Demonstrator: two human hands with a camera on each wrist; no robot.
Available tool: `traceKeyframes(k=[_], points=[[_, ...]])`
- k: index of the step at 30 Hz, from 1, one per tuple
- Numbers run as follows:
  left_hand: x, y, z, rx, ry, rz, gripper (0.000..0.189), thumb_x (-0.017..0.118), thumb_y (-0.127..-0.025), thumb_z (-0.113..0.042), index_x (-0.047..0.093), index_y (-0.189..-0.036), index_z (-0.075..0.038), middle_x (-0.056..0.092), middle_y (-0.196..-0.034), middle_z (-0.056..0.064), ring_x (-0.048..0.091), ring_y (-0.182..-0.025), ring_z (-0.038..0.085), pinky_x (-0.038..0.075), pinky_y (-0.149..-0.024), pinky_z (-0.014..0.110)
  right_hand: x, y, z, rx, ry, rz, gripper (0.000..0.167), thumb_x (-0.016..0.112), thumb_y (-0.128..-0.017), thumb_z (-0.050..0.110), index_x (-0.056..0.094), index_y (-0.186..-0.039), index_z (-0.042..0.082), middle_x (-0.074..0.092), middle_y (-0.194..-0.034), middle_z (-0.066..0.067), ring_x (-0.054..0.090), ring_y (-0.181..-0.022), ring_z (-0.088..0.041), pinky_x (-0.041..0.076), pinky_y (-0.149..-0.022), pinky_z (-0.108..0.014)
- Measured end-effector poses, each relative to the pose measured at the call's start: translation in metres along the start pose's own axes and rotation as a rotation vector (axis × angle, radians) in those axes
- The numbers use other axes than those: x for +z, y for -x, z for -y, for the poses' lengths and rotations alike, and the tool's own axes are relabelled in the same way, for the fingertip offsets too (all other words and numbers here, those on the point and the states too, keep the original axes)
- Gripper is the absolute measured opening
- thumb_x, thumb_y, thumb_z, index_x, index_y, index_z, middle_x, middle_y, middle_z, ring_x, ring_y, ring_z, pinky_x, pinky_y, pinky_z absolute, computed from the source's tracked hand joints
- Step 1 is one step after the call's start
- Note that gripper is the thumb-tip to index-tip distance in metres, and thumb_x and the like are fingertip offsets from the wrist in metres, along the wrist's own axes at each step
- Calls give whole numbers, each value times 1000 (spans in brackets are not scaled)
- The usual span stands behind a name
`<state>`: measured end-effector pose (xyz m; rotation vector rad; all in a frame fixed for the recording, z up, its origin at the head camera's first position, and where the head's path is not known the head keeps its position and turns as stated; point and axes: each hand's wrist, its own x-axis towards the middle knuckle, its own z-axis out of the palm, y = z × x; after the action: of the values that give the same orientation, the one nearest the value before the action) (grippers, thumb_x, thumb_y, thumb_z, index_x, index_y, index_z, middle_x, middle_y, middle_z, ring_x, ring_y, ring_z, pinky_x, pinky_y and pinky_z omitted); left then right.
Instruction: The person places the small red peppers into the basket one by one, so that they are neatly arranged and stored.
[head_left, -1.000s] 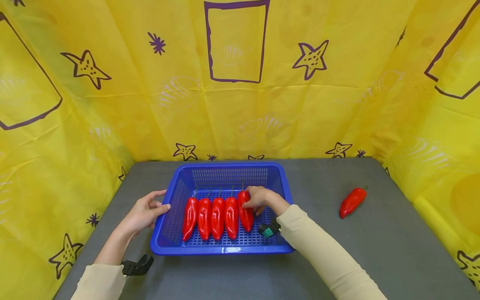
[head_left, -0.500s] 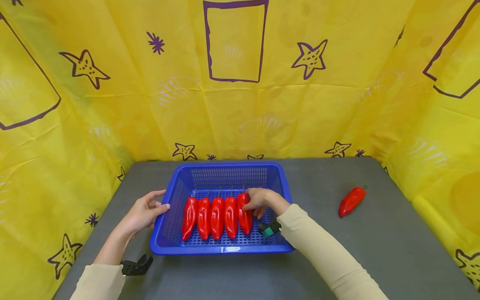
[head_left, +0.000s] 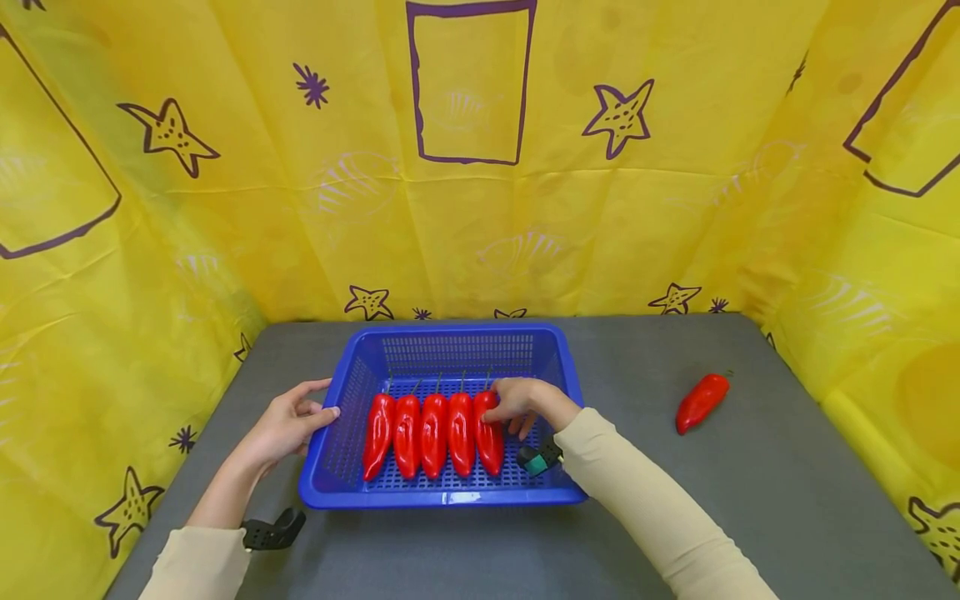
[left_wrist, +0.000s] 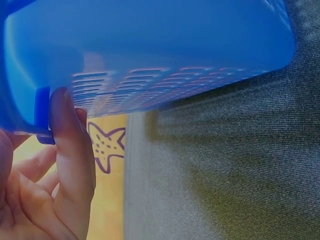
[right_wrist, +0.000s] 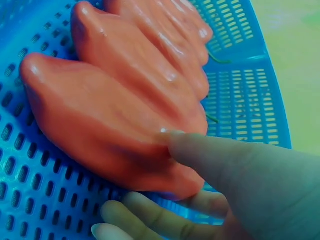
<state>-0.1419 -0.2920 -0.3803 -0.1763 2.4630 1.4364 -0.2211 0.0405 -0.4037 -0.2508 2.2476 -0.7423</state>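
Note:
A blue plastic basket with slotted walls stands on the grey table, holding a row of several glossy red peppers with thin green stems pointing to the back. At its left side my left hand grips the rim, thumb on top and fingers beneath. My right hand reaches in over the right side and holds the rightmost pepper near its stem end. In the right wrist view the thumb lies on top of that pepper, other fingers curled along its side. It lies close beside its neighbour.
One more red pepper lies on the grey table to the right of the basket. Yellow cloth with starfish drawings hangs behind and on both sides. Black wrist devices are strapped at both sleeves.
The rightmost pepper has shifted slightly left and forward with my right hand, its tip now straighter and closer to the row. My left hand has stayed on the basket rim.

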Motion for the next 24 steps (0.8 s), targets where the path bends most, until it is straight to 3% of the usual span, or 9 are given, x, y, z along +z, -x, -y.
traceKeyframes(k=[14, 24], points=[[0, 0, 0, -1, 8, -1, 69, 62, -88, -26, 25, -143, -7, 59, -96, 18, 65, -70, 22, 56, -62, 43, 1, -1, -1, 8, -18, -2, 55, 63, -87, 23, 40, -132, 3, 59, -89, -13, 65, -76, -25, 56, -54, -32], [0, 0, 1, -9, -15, -1, 70, 62, -88, -28, 25, -143, -8, 60, -97, 17, 65, -71, 22, 56, -62, 41, -1, 2, 1, 4, 6, -19, 51, 61, -88, 26, 43, -130, 4, 59, -91, -12, 66, -78, -26, 55, -53, -31]])
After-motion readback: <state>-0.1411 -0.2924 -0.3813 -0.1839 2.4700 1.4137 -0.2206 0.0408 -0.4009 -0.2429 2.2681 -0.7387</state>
